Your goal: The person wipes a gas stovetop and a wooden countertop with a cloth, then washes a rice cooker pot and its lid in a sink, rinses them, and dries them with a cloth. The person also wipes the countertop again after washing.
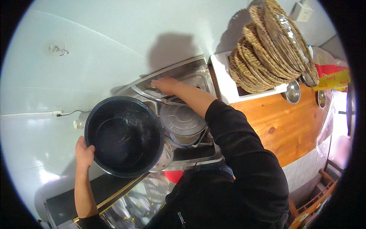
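Observation:
My left hand (85, 153) grips the left rim of a large, deep, dark pot (123, 143), thumb over the edge. The pot tilts so that its open mouth faces me, and a few small scraps lie inside. Beyond it, my right hand (165, 86) reaches to the back of a stainless steel sink (207, 81), by the curved metal faucet spout (145, 96). Its fingertips are partly hidden, so whether they grip the faucet handle is unclear. Beneath my right forearm, a round, ringed translucent lid (183, 120) rests on a bowl-like vessel (186, 140) in the sink.
A plate with scraps (165, 157) shows under the pot's right edge. Right of the sink, a tall leaning stack of round woven mats (257, 57) stands on a white-framed unit (223, 71). Metal bowls (292, 92) sit on the wooden counter (268, 123). A wall rises behind.

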{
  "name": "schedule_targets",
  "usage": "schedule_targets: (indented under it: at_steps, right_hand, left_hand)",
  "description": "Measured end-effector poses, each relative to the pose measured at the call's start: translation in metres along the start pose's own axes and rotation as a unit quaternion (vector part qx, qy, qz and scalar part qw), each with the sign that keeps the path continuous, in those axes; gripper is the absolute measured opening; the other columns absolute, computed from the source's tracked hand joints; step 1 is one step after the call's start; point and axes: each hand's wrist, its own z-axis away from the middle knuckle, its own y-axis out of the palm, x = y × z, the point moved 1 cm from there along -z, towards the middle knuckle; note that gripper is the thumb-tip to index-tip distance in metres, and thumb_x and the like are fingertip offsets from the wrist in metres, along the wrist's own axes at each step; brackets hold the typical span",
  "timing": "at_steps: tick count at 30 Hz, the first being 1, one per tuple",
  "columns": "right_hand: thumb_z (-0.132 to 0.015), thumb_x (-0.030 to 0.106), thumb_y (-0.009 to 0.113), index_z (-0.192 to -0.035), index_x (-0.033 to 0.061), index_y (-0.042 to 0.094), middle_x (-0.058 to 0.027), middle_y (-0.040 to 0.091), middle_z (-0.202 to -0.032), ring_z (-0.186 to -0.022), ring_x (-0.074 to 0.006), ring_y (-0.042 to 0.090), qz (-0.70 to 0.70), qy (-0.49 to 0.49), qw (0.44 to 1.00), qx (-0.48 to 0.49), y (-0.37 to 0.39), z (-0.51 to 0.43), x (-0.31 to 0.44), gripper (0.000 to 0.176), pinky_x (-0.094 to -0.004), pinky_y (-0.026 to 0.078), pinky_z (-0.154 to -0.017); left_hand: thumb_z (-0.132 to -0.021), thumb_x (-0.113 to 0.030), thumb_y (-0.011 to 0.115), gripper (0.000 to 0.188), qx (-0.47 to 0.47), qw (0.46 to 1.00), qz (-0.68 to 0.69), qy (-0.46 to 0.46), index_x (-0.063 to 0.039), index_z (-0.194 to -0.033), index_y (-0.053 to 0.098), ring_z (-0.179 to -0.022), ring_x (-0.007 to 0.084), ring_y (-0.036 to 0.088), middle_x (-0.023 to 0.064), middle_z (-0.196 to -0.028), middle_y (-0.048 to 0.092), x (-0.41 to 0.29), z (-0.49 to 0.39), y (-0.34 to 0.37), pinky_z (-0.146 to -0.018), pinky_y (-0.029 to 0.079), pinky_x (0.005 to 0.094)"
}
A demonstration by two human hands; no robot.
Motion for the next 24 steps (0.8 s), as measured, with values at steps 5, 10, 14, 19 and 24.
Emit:
schedule_targets:
  at_steps: [5, 10, 14, 19, 24]
  right_hand:
    - [-0.093, 0.010, 0.047, -0.135, 0.0109, 0.053, -0.0071, 0.049, -0.147, -0.118, -0.0319, 0.059, 0.099, 0.033, 0.994, 0.020, 0.016, 0.011, -0.004, 0.042, -0.0458, 0.045, -0.103]
    - [-0.083, 0.010, 0.062, -0.131, 0.0065, 0.054, -0.0169, 0.045, -0.149, -0.124, -0.0336, 0.054, 0.082, -0.011, 0.991, -0.103, 0.033, 0.072, -0.026, 0.049, -0.0437, 0.043, -0.104]
    - [-0.081, 0.014, 0.068, -0.126, 0.0064, 0.060, -0.0226, 0.055, -0.136, -0.118, -0.0362, 0.059, -0.020, 0.221, 0.964, -0.145, 0.046, 0.141, 0.013, 0.047, -0.0427, 0.050, -0.095]
    - [-0.095, 0.044, 0.060, -0.124, -0.0028, 0.060, -0.0232, 0.068, -0.113, -0.107, -0.0344, 0.066, -0.395, 0.352, 0.831, -0.170, 0.063, 0.196, 0.083, 0.055, -0.0405, 0.050, -0.092]
    - [-0.101, 0.031, 0.055, -0.119, -0.0014, 0.061, -0.0113, 0.064, -0.097, -0.086, -0.0171, 0.061, -0.567, 0.319, 0.705, -0.282, 0.024, 0.107, 0.018, 0.037, -0.0334, 0.049, -0.074]
  left_hand:
    - [-0.063, 0.005, 0.056, 0.019, 0.048, 0.995, 0.056, -0.071, 0.000, -0.081, 0.050, -0.058, 0.0189, 0.052, 0.0076, -0.065, 0.053, -0.005, 0.003, -0.005, -0.055, 0.044, 0.0325]
    - [-0.063, 0.006, 0.055, 0.026, 0.071, 0.975, 0.169, -0.126, 0.001, -0.088, 0.057, -0.060, 0.0139, 0.054, 0.0040, -0.071, 0.058, -0.019, 0.021, -0.005, -0.054, 0.043, 0.0281]
    - [-0.063, 0.008, 0.054, 0.028, 0.074, 0.960, 0.249, -0.106, 0.000, -0.090, 0.058, -0.062, 0.0126, 0.055, 0.0038, -0.075, 0.060, -0.012, 0.040, 0.001, -0.056, 0.044, 0.0260]
    - [-0.063, 0.011, 0.053, 0.027, 0.079, 0.949, 0.292, -0.090, 0.000, -0.088, 0.056, -0.066, 0.0139, 0.057, 0.0043, -0.076, 0.060, 0.018, 0.052, 0.017, -0.061, 0.046, 0.0266]
    - [-0.066, 0.012, 0.055, 0.026, 0.081, 0.933, 0.343, -0.074, -0.001, -0.088, 0.054, -0.061, 0.0129, 0.054, 0.0027, -0.074, 0.056, 0.036, 0.053, 0.027, -0.052, 0.043, 0.0262]
